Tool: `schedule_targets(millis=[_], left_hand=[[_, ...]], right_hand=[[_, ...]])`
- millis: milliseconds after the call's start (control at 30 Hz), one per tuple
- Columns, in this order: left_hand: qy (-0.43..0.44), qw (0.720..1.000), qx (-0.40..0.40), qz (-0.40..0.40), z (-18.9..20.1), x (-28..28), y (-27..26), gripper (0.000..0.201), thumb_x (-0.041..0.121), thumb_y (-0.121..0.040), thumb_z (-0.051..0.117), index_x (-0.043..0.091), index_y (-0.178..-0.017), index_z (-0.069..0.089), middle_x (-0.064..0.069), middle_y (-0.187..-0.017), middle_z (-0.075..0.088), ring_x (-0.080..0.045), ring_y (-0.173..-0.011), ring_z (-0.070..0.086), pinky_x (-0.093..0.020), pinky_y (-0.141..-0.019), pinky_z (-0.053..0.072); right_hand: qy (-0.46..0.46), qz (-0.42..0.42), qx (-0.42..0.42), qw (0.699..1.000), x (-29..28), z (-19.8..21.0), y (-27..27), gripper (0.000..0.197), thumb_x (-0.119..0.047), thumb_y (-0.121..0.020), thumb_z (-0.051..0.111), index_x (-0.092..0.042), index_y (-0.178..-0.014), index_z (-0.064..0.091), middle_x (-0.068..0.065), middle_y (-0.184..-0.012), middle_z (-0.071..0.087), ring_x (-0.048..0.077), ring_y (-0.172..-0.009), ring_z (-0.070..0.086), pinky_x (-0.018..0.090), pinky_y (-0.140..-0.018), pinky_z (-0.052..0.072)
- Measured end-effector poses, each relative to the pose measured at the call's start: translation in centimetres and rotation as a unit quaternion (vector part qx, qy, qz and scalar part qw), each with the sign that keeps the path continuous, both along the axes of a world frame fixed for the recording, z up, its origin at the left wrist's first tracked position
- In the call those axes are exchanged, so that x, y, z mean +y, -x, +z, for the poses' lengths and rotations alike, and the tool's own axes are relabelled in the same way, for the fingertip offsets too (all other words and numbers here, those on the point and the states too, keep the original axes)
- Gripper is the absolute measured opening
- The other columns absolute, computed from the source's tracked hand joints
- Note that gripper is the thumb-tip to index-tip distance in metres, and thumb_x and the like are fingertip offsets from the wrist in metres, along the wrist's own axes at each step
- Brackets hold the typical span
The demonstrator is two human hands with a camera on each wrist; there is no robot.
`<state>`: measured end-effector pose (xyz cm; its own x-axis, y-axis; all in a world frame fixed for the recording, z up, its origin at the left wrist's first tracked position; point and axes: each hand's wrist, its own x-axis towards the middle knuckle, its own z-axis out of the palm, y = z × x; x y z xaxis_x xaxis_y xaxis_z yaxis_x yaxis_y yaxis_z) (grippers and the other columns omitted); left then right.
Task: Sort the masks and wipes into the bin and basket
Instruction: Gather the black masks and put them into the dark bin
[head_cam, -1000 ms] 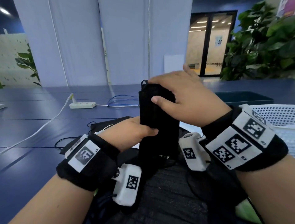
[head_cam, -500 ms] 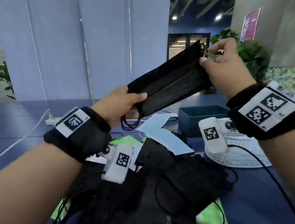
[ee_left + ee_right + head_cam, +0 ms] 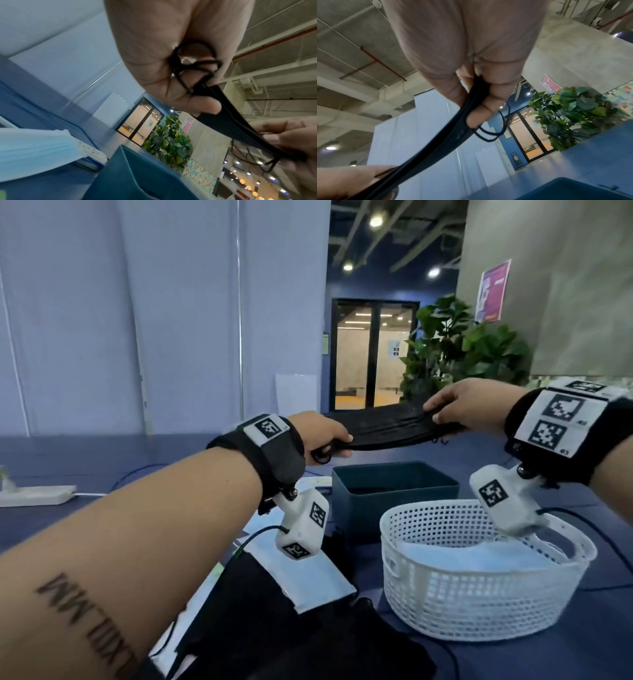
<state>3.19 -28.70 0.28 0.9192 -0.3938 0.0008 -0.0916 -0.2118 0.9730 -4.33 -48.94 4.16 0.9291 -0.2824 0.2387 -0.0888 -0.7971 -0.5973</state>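
Setting: a dark blue table (image 3: pixel 513 655) in a room with pale blue wall panels, a glass door at centre frame and a leafy plant (image 3: pixel 459 350) at upper right.

Item 1: black mask (image 3: pixel 390 428), folded flat, held level in the air across the middle of the head view, stretched between both hands above the far edge of the bin. Ear loops dangle at both ends.

Item 2: left hand (image 3: pixel 322 436), centre of frame. Thumb and fingers pinch the mask's left end; the left wrist view shows an ear loop bunched against the palm.

Item 3: right hand (image 3: pixel 469 405), right of centre. Fingers pressed together, pinching the mask's right end against the thumb; a loop hangs free beneath.

Item 4: dark teal bin (image 3: pixel 394 494), rectangular and open-topped, centre frame below the mask.

Item 5: white perforated basket (image 3: pixel 479 604), lower right, just in front of the bin. It holds pale blue masks (image 3: pixel 479 556).

Item 6: pile of loose black masks (image 3: pixel 301 642), lower centre, with a pale blue mask (image 3: pixel 308 573) lying on it.

Item 7: white power strip (image 3: pixel 34 495), left edge, on the table.
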Motion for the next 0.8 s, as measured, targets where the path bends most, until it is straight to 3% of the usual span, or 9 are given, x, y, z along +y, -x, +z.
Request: schedule_targets(millis=[67,133,200,267,367,500,567,667,800], left_hand=[[-0.037,0.999,-0.020,0.002,-0.7,-1.4,-1.5,0.018,0.000,-0.089,0.060,0.008,-0.094,0.045,-0.007,-0.055,0.066,-0.013,-0.048,0.065,-0.022,-0.048,0.034],[-0.085,0.995,-0.049,0.016,-1.4,-2.7,-2.8,0.025,0.003,-0.087,0.064,0.009,-0.094,0.041,-0.003,-0.045,0.063,-0.013,-0.047,0.064,-0.021,-0.042,0.037],[-0.157,0.983,-0.093,0.037,-2.2,-3.9,-3.9,0.034,0.012,-0.084,0.070,0.008,-0.103,0.042,-0.008,-0.069,0.065,-0.018,-0.063,0.068,-0.022,-0.044,0.045],[-0.235,0.960,-0.138,0.062,-3.3,-4.8,-5.2,0.052,0.024,-0.078,0.076,0.006,-0.117,0.046,-0.011,-0.103,0.061,-0.026,-0.096,0.064,-0.031,-0.068,0.052],[-0.306,0.937,-0.153,0.072,-4.7,-5.7,-6.7,0.063,0.033,-0.075,0.077,0.007,-0.124,0.045,-0.010,-0.116,0.058,-0.028,-0.106,0.058,-0.035,-0.087,0.050],[-0.433,0.884,-0.171,0.033,-6.2,-6.6,-6.9,0.032,0.035,-0.079,0.072,0.011,-0.088,0.054,-0.004,-0.082,0.056,-0.023,-0.079,0.055,-0.028,-0.070,0.047],[-0.477,0.855,-0.201,0.025,-6.6,-6.8,-6.7,0.027,0.037,-0.080,0.067,0.014,-0.075,0.052,-0.004,-0.075,0.055,-0.022,-0.069,0.050,-0.026,-0.063,0.041],[-0.525,0.819,-0.230,0.025,-6.3,-6.3,-6.2,0.035,0.049,-0.078,0.063,0.016,-0.068,0.052,-0.003,-0.072,0.055,-0.021,-0.068,0.050,-0.027,-0.066,0.045],[-0.509,0.831,-0.223,0.002,-4.4,-3.8,-4.6,0.040,0.052,-0.081,0.061,0.017,-0.101,0.065,-0.003,-0.103,0.066,-0.023,-0.093,0.061,-0.030,-0.076,0.047]], right_hand=[[0.069,-0.019,0.025,0.997,-1.2,-0.5,-1.2,0.018,-0.005,-0.092,0.056,-0.011,-0.108,0.058,0.008,-0.098,0.057,0.009,-0.063,0.054,0.015,-0.053,0.047],[0.100,-0.033,0.030,0.994,-2.3,-1.1,-2.4,0.015,-0.009,-0.089,0.062,-0.013,-0.104,0.059,0.005,-0.099,0.057,0.006,-0.062,0.053,0.016,-0.046,0.040],[0.104,-0.040,0.035,0.993,-3.0,-1.8,-3.4,0.005,-0.008,-0.087,0.064,-0.012,-0.087,0.061,0.003,-0.083,0.061,0.006,-0.057,0.055,0.014,-0.041,0.039],[0.120,-0.045,0.051,0.990,-3.7,-2.7,-4.5,0.008,-0.009,-0.086,0.066,-0.011,-0.078,0.063,-0.001,-0.066,0.062,0.004,-0.050,0.055,0.013,-0.040,0.039],[0.172,-0.036,0.124,0.977,-3.9,-4.1,-5.6,0.017,-0.016,-0.089,0.063,-0.010,-0.103,0.070,-0.001,-0.078,0.067,0.009,-0.066,0.061,0.018,-0.060,0.047],[0.315,-0.002,0.279,0.907,-3.2,-5.5,-6.0,0.045,-0.025,-0.098,0.047,-0.020,-0.142,0.042,0.000,-0.141,0.047,0.019,-0.127,0.045,0.028,-0.106,0.033],[0.316,0.014,0.305,0.898,-3.1,-5.9,-6.0,0.050,-0.021,-0.098,0.045,-0.025,-0.146,0.032,-0.001,-0.151,0.035,0.019,-0.137,0.034,0.028,-0.109,0.026],[0.291,0.025,0.278,0.915,-3.3,-5.6,-5.6,0.047,-0.017,-0.098,0.045,-0.027,-0.143,0.038,-0.001,-0.151,0.035,0.020,-0.137,0.034,0.030,-0.111,0.025],[0.245,0.031,0.155,0.957,-3.4,-3.5,-3.7,0.035,-0.017,-0.095,0.050,-0.026,-0.129,0.055,-0.001,-0.138,0.051,0.018,-0.127,0.046,0.031,-0.109,0.031]])
